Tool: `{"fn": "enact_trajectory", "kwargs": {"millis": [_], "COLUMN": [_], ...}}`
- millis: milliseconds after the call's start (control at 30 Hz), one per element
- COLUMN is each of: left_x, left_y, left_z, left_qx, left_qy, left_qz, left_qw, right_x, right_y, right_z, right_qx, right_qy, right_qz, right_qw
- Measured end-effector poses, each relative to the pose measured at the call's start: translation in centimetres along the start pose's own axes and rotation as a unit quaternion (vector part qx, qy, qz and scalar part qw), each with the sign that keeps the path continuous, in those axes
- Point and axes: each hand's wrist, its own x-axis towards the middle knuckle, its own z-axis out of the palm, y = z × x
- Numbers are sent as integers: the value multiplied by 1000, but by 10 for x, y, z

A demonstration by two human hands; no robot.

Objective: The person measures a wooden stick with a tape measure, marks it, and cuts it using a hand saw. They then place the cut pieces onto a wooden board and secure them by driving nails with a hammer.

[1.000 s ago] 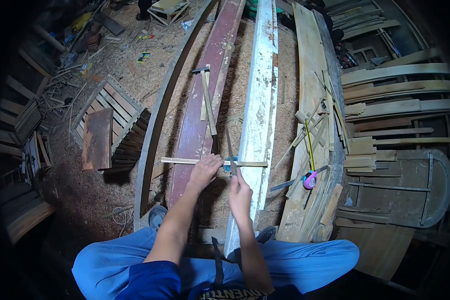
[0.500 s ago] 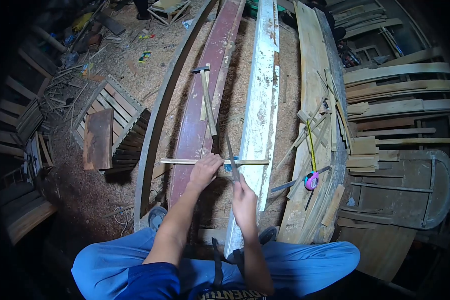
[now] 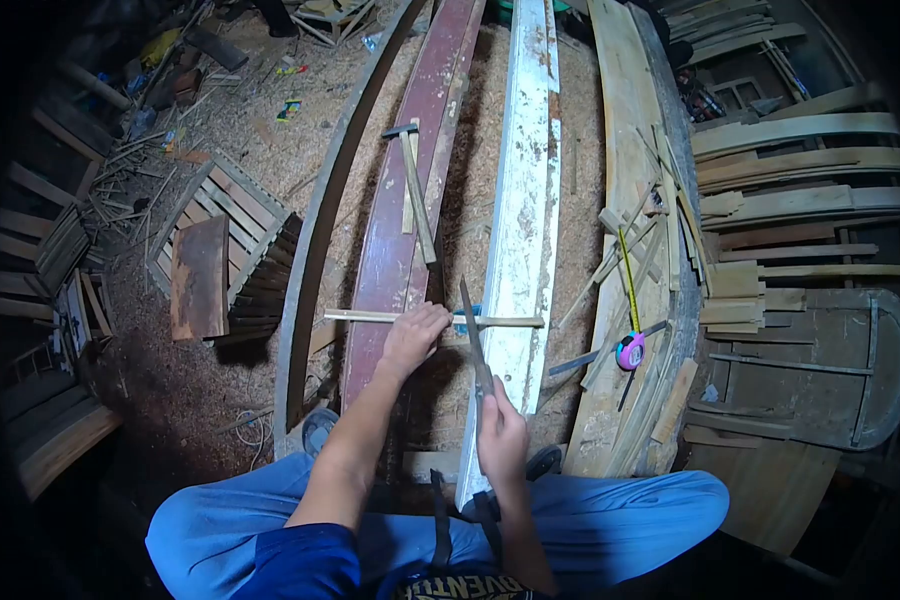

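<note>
My left hand (image 3: 417, 338) is closed over a thin wooden strip (image 3: 515, 322), pressing it near its middle. The strip lies crosswise over a red plank (image 3: 375, 265) and a white, flaking plank (image 3: 520, 230). In my right hand (image 3: 503, 435) is a long, narrow, dark tool that looks like a handsaw (image 3: 476, 345); its teeth are too small to make out. The blade points away from me and crosses the strip just right of my left hand. A small blue thing (image 3: 467, 315) shows behind the strip. A hammer (image 3: 417, 195) rests on the red plank.
To the right, a pink tape measure (image 3: 630, 350) with its yellow tape out lies among thin offcuts on a pale board (image 3: 610, 120). A curved beam (image 3: 315, 260) stands at the left, beside a slatted wooden piece (image 3: 235, 215). Sawdust covers the floor; lumber is stacked far right.
My right hand has drawn back toward my body and slightly right, pulling the blade with it. My left hand stays on the strip. The whole view has shifted a little.
</note>
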Motion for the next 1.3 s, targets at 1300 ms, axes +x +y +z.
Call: {"fn": "enact_trajectory", "kwargs": {"millis": [1300], "left_x": [12], "left_y": [2], "left_z": [-2], "left_qx": [-1], "left_qy": [24], "left_qz": [-22], "left_qw": [999], "right_x": [46], "right_y": [-15], "right_z": [0], "right_qx": [-22], "right_qy": [15], "right_qz": [-51], "right_qw": [998]}}
